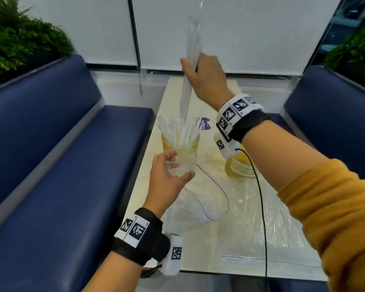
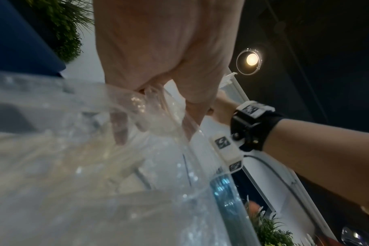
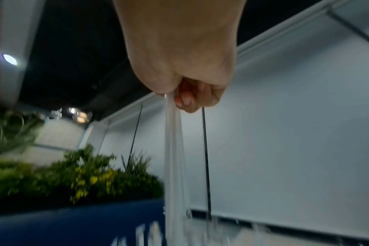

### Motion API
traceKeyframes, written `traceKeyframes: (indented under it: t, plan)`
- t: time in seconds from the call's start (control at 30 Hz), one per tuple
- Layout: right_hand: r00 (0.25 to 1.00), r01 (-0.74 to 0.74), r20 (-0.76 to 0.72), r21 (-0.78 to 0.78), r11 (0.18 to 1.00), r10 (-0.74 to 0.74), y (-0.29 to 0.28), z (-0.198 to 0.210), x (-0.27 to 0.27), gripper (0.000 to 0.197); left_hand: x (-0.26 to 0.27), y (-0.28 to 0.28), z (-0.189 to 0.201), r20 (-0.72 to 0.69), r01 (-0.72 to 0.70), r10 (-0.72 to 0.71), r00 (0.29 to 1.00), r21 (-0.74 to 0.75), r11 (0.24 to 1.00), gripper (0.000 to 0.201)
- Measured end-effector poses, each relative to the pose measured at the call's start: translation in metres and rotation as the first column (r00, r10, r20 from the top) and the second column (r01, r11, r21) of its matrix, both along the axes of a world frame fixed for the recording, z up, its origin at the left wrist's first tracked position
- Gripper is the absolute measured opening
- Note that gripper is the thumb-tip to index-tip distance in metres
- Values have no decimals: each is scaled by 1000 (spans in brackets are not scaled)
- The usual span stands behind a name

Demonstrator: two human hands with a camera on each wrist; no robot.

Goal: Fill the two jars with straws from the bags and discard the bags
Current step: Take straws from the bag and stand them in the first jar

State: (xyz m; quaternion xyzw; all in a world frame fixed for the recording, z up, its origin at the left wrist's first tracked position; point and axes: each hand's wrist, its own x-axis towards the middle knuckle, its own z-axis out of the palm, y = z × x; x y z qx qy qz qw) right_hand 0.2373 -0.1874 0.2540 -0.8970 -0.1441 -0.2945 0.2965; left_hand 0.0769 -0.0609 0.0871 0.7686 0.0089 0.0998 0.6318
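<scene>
While right hand (image 1: 204, 79) grips straws (image 1: 190, 60) above jar (image 1: 180, 148), left hand (image 1: 167, 175) pinches bag (image 1: 200, 207).

On each of my wrists sits a wide black fabric strap (image 1: 142, 239) carrying white plates printed with square black-and-white coded markers (image 1: 234, 109). A small white camera block (image 1: 173, 258) hangs under each strap. A thin black cable (image 1: 259, 194) trails from the right one. My right arm wears a mustard-yellow knitted sleeve (image 1: 333, 213).
</scene>
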Motion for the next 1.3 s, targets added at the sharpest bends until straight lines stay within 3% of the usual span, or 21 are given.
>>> traceKeyframes:
  t: [0.2, 0.33, 0.4, 0.47, 0.53, 0.6, 0.63, 0.73, 0.9, 0.93, 1.03, 1.13, 1.23, 1.3]
  plan:
    - [978, 1, -206, -74, 997, -16, 11, -83, 26, 40, 9, 14, 3, -31, -34, 33, 999, -48, 998, 58]
    - [887, -1, -448, -244, 970, -112, 10, -120, 36, 50, 14, 20, 8, -40, -38, 33, 999, -106, 994, 56]
    - [856, -11, -495, -306, 952, -150, 6, -130, 38, 53, 16, 21, 9, -49, -37, 32, 998, -117, 992, 56]
    - [860, 8, -495, -233, 972, -126, 2, -136, 40, 52, 18, 22, 10, -55, -35, 29, 998, -117, 993, 56]
    - [896, 20, -442, -52, 998, -41, -1, -137, 40, 70, 20, 22, 10, -62, -33, 26, 998, -120, 992, 57]
    - [951, 9, -308, 78, 997, 16, -1, -133, 40, 94, 22, 21, 9, -69, -33, 24, 997, -126, 991, 57]
    - [976, -2, -216, 84, 996, 21, 0, -130, 40, 94, 22, 21, 9, -71, -32, 23, 997, -128, 991, 57]
    - [992, -60, -112, -78, 995, 51, 7, -124, 44, 70, 25, 18, 8, -77, -24, 15, 997, -124, 992, 57]
    - [919, -248, -393, -506, 826, 36, 10, -136, 43, 50, 28, 16, 8, -82, 21, -32, 996, -127, 992, 57]
    - [926, -244, -377, -527, 814, 33, 8, -136, 39, 49, 29, 16, 8, -86, 41, -52, 995, -134, 990, 59]
    - [977, -121, -209, -413, 903, 35, 2, -114, 21, 41, 31, 14, 6, -107, 97, -115, 988, -166, 981, 66]
    - [988, -43, -153, -413, 910, -23, -3, -75, -15, 24, 31, 8, 6, -120, 143, -163, 979, -163, 976, 72]
    - [961, -70, -267, -476, 877, -69, -11, -48, -63, 25, 32, -1, 7, -102, 178, -196, 975, -161, 971, 73]
    - [856, -196, -502, -532, 824, -121, -20, -51, -86, 29, 32, -7, 8, -73, 218, -229, 971, -134, 967, 74]
